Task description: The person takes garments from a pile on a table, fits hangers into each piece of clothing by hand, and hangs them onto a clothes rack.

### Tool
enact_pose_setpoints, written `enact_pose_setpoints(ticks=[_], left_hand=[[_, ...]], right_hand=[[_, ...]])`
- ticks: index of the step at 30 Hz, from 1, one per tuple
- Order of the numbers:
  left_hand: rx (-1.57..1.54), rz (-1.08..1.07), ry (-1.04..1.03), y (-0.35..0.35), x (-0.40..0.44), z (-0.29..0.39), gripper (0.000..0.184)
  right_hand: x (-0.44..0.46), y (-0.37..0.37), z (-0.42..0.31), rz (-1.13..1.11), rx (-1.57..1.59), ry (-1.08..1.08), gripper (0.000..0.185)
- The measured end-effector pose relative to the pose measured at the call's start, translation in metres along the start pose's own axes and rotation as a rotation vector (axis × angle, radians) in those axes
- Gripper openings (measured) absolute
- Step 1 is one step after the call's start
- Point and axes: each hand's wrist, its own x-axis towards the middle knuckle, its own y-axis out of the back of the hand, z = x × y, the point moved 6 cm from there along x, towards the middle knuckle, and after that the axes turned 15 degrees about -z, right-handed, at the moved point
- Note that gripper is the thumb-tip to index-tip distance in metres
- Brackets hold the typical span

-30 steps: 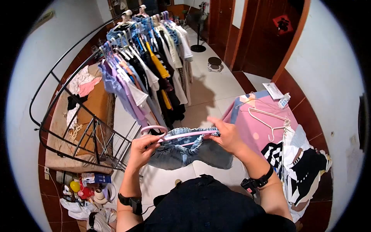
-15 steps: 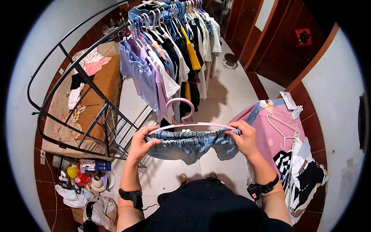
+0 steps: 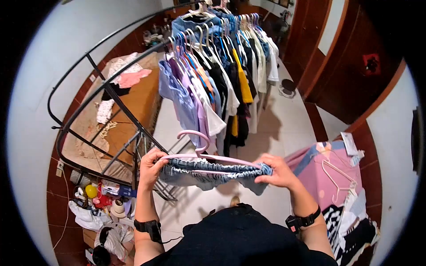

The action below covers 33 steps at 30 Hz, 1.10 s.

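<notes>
A pink hanger (image 3: 195,156) carries a blue denim garment (image 3: 213,177) with a gathered elastic waist. The hanger's bar runs along the waist opening, and its hook points up and away from me. My left hand (image 3: 152,169) grips the hanger's left end together with the waistband. At the other end, my right hand (image 3: 276,172) pinches the waistband's right corner around the hanger tip. The garment hangs between both hands, in front of my body.
Ahead stands a black metal rack (image 3: 71,116) full of hung clothes (image 3: 222,80). A brown couch (image 3: 133,104) is at the left. On the right, a pink cover (image 3: 328,177) bears a white hanger (image 3: 339,179) and clothes. A person (image 3: 111,241) is at the lower left.
Both ends of the waistband are now held on the hanger, where earlier my right hand was at one end with the bar partly inside. The view has turned, shifting the rack rightward.
</notes>
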Motion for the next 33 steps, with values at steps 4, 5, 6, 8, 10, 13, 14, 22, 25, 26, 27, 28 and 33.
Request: enact_pose_setpoints(ticks=[4, 5, 6, 8, 10, 13, 14, 22, 25, 26, 27, 28, 33], left_hand=[[-0.006, 0.056, -0.014, 0.012, 0.02, 0.001, 0.009], [-0.004, 0.05, -0.01, 0.013, 0.025, -0.001, 0.009], [0.005, 0.068, -0.011, 0.014, 0.028, -0.002, 0.009], [-0.057, 0.102, 0.081, 0.019, 0.037, -0.014, 0.01], [-0.033, 0.106, 0.111, 0.028, 0.047, -0.029, 0.012], [0.089, 0.153, -0.014, 0.046, 0.072, -0.032, 0.015], [0.09, 0.159, -0.024, 0.051, 0.082, -0.035, 0.015], [-0.245, 0.261, -0.015, 0.105, 0.178, -0.075, 0.018], [-0.103, 0.275, -0.107, 0.126, 0.203, -0.078, 0.019], [-0.107, 0.271, -0.114, 0.132, 0.21, -0.083, 0.019], [-0.005, 0.262, -0.174, 0.135, 0.217, -0.078, 0.017], [0.096, 0.252, -0.231, 0.137, 0.223, -0.073, 0.016], [0.001, 0.234, -0.234, 0.148, 0.261, -0.082, 0.013]], right_hand=[[0.028, 0.002, -0.01, -0.123, 0.085, 0.135, 0.025], [0.034, 0.005, -0.008, -0.135, 0.078, 0.151, 0.024], [0.04, 0.006, -0.007, -0.147, 0.074, 0.164, 0.022], [0.051, 0.009, -0.006, -0.125, 0.166, 0.143, 0.018], [0.066, 0.011, -0.013, -0.126, 0.152, 0.159, 0.018], [0.089, 0.01, -0.021, -0.089, 0.161, 0.171, 0.019], [0.097, 0.01, -0.024, -0.074, 0.172, 0.171, 0.019], [0.166, 0.019, -0.031, 0.095, 0.197, 0.117, 0.02], [0.188, 0.02, -0.027, 0.143, 0.3, 0.061, 0.019], [0.195, 0.02, -0.028, 0.149, 0.293, 0.06, 0.019], [0.201, 0.021, -0.028, 0.159, 0.292, 0.047, 0.019], [0.205, 0.021, -0.028, 0.171, 0.293, 0.031, 0.019], [0.229, 0.032, -0.033, 0.249, 0.24, 0.017, 0.019]])
